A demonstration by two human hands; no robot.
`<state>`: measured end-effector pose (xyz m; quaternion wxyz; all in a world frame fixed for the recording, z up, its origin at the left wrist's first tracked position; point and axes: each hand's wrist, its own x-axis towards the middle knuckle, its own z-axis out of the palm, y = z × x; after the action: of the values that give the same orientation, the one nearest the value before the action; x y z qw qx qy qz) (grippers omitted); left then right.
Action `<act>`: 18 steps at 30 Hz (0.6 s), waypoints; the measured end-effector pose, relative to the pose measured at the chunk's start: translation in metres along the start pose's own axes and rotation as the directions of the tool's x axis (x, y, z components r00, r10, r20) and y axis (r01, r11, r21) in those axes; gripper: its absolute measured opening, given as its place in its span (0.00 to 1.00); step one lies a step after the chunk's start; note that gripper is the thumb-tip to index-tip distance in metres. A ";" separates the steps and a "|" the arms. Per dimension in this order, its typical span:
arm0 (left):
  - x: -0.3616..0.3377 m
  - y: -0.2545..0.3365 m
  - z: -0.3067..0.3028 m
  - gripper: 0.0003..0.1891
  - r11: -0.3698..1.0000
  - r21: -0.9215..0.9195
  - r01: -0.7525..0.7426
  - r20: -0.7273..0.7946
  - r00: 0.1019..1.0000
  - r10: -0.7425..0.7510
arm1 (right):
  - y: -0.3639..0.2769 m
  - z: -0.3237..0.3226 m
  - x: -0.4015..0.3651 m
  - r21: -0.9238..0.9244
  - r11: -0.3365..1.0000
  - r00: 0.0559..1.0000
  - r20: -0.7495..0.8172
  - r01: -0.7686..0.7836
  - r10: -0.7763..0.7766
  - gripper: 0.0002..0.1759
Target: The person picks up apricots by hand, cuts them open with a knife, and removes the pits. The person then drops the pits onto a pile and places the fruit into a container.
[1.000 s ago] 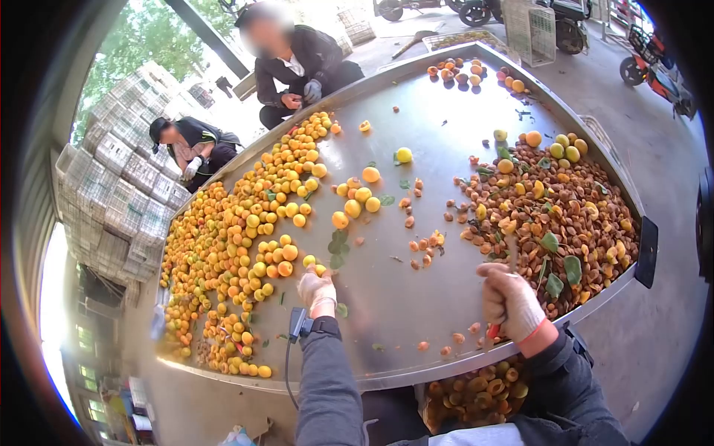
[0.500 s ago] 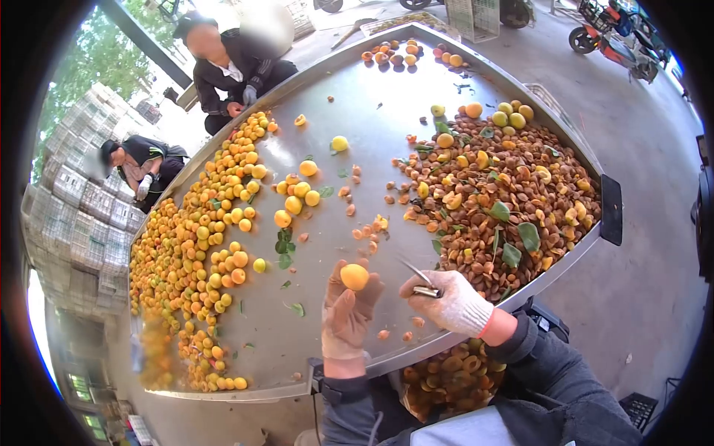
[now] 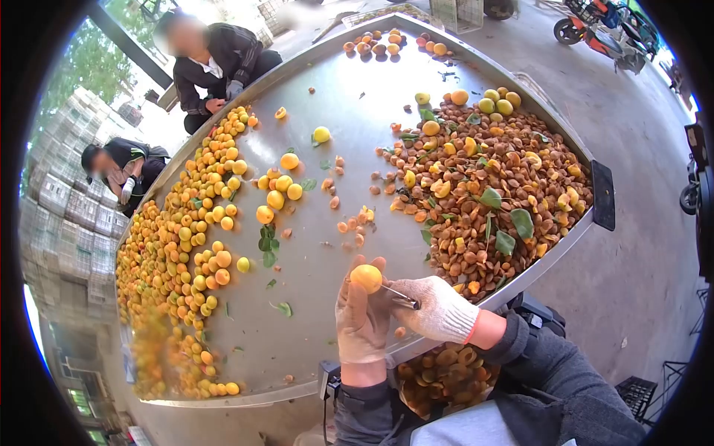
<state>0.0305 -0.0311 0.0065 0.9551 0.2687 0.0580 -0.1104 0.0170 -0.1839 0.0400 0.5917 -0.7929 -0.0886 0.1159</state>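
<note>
Apricot point(image 3: 366, 278): raised over the table point(image 3: 349, 104) edge at 6 o'clock, side bared for the knife point(image 3: 399, 298).
Left hand point(image 3: 361, 320): fingertips clamped on apricot.
Right hand point(image 3: 439, 308): fist closed round knife, tip meeting apricot.
Pits point(image 3: 491, 201): heaped at 2 o'clock, well apart.

A second ago the left hand point(image 3: 362, 320) was stretched out to the loose apricots point(image 3: 193, 245) ahead of it. Now it's pulled back in close, with one apricot point(image 3: 366, 278) pinched up at its fingertips. The right hand point(image 3: 439, 308) was off on its own with the knife point(image 3: 398, 298) pointing up. Half a second ago it had swung in, but there was a gap. Now it's snug against the left hand, with the blade tip right at the apricot's lower side.
</note>
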 end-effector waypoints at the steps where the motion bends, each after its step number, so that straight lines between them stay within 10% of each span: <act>1: 0.000 0.000 -0.001 0.25 1.000 0.015 -0.014 -0.006 1.000 0.014 | 0.000 0.000 0.001 -0.001 1.000 1.000 0.003 -0.004 0.004 0.21; 18: -0.004 0.003 0.015 0.24 0.971 0.217 -0.097 -0.208 0.968 0.143 | -0.004 0.008 0.009 -0.220 0.973 0.997 0.028 -0.067 0.075 0.12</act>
<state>0.0286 -0.0360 0.0217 0.9147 0.3796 0.1363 -0.0269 0.0236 -0.1731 0.0405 0.4945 -0.8536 -0.0829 0.1410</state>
